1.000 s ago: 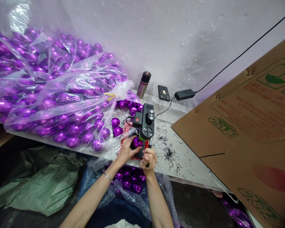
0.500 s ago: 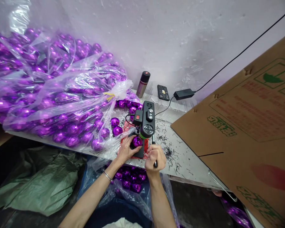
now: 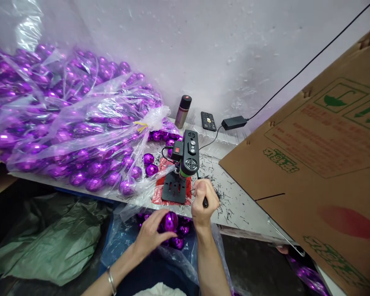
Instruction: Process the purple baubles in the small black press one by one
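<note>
A small black bench drill (image 3: 186, 154) stands on a black base plate (image 3: 174, 190) at the table's near edge. My right hand (image 3: 203, 201) is closed round the drill's lever handle, just right of the base. My left hand (image 3: 154, 232) holds a shiny purple faceted ball (image 3: 170, 221) below the table edge, over a clear bag (image 3: 172, 240) with several more purple balls in it. The base plate has nothing on it.
A huge clear bag of purple balls (image 3: 64, 119) fills the table's left. Loose balls (image 3: 151, 169) lie by the drill. A spray can (image 3: 183, 112), a remote (image 3: 208, 121) and a power adapter (image 3: 233, 122) sit at the back. A large cardboard box (image 3: 320, 164) leans at right. Dark shavings (image 3: 222, 193) litter the table.
My left hand took the purple ball off the drill's base and pulled it down towards the bag below the table edge. My right hand swung the lever to the right.
</note>
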Tool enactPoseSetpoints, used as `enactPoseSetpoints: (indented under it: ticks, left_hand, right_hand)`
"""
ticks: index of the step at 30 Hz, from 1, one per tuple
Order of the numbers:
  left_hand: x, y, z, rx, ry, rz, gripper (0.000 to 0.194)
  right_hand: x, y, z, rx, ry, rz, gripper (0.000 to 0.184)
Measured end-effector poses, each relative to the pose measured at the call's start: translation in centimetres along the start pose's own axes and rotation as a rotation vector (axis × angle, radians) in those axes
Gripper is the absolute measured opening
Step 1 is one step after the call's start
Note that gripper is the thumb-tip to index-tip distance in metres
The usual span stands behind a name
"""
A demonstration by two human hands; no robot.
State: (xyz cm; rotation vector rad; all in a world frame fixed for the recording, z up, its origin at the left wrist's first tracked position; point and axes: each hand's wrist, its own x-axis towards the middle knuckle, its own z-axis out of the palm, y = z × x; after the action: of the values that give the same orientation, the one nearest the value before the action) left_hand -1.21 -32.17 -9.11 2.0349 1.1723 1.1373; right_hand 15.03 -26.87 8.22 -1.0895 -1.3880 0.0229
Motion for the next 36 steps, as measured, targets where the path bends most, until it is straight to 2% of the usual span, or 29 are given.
enactPoseSetpoints:
  ticks: [3,6,7,8,9,11,13,15,17,19,21,24,27,30,34,36]
  left_hand:
    - [-2.7,-0.7,1.2,0.036,-0.247,-0.084,0.076]
    - [-2.7,-0.4,1.7,0.083,-0.419,-0.228,0.091]
    - [-2.3,0.0,1.3,0.074,-0.439,-0.228,0.087]
    - [-1.7,0.5,0.7,0.049,-0.433,-0.191,0.075]
    - [-0.8,1.1,-0.3,0.014,-0.394,-0.128,0.057]
    - [1.6,2.0,-2.7,-0.031,-0.221,0.019,0.030]
    - [5.0,2.4,-5.2,0.044,0.044,0.076,0.028]
    - [8.9,2.1,-7.0,0.196,0.207,0.002,0.030]
    - [12.7,1.5,-7.9,0.376,0.208,-0.182,0.034]
    - [15.6,0.8,-7.7,0.527,0.114,-0.400,0.039]
    - [17.1,0.3,-7.0,0.581,0.002,-0.519,0.043]
    - [17.6,-0.4,-5.8,0.458,-0.053,-0.483,0.047]
    - [17.0,-1.4,-5.2,0.241,0.018,-0.388,0.052]
    - [16.2,-1.9,-5.6,0.024,0.111,-0.383,0.058]
    - [14.3,-0.4,-6.8,-0.324,0.228,-0.419,0.072]
    - [13.2,0.7,-7.3,-0.531,0.255,-0.443,0.072]
  right_hand:
    - [-0.2,0.0,0.1,-0.019,0.011,-0.006,0.033]
    - [-0.4,0.1,0.2,-0.028,0.010,-0.018,0.034]
    - [-0.4,0.1,0.2,-0.029,0.006,-0.024,0.033]
    - [-0.4,0.2,0.2,-0.028,0.003,-0.032,0.033]
    - [-0.5,0.2,0.2,-0.024,0.003,-0.041,0.033]
    - [-0.5,0.4,0.2,-0.010,0.014,-0.058,0.032]
    - [-0.6,0.5,0.3,-0.001,0.030,-0.066,0.032]
    - [-0.7,0.5,0.4,-0.004,0.040,-0.061,0.031]
    - [-0.8,0.5,0.5,-0.009,0.039,-0.058,0.031]
    - [-0.8,0.5,0.4,-0.013,0.034,-0.060,0.031]
    - [-0.8,0.4,0.4,-0.020,0.024,-0.064,0.033]
    - [-0.7,0.4,0.2,-0.038,0.012,-0.080,0.034]
    - [-0.6,0.4,0.2,-0.051,0.011,-0.094,0.034]
    - [-0.7,0.4,0.1,-0.050,0.007,-0.098,0.033]
    - [-0.8,0.5,0.2,-0.047,0.009,-0.086,0.033]
    - [-1.0,0.6,0.2,-0.040,0.017,-0.078,0.033]
